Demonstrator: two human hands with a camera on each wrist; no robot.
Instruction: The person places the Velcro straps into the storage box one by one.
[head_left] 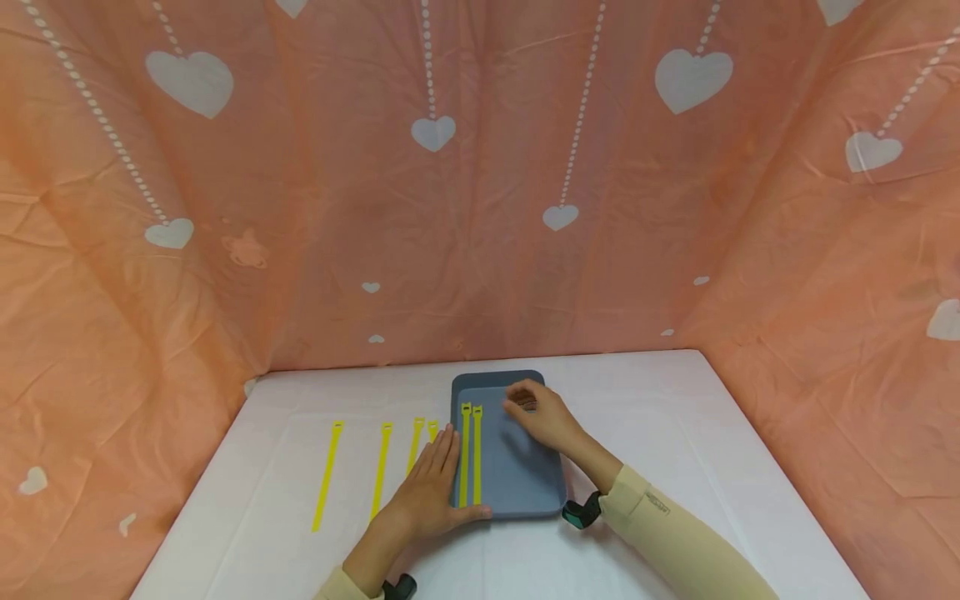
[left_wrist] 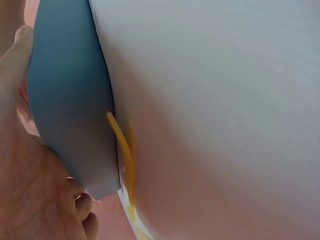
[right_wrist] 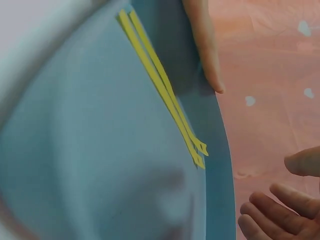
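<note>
A blue-grey tray (head_left: 525,479) lies on the white table, with two yellow hook-and-loop cable ties (head_left: 477,458) side by side along its left inside. My left hand (head_left: 427,496) rests against the tray's left side, fingers straight along the wall and thumb across the near corner. Over the tray's right half hovers my right hand (head_left: 547,415), its fingers loosely bent and nothing between them; the right wrist view shows thumb and fingertips (right_wrist: 277,215) apart. Left of the tray, several more yellow ties (head_left: 327,479) lie on the table, some partly hidden by the left hand.
The white table (head_left: 637,400) reaches back to a peach curtain (head_left: 487,275) printed with white hearts, which also hangs at both sides. Dark wrist devices (head_left: 581,510) sit at both cuffs.
</note>
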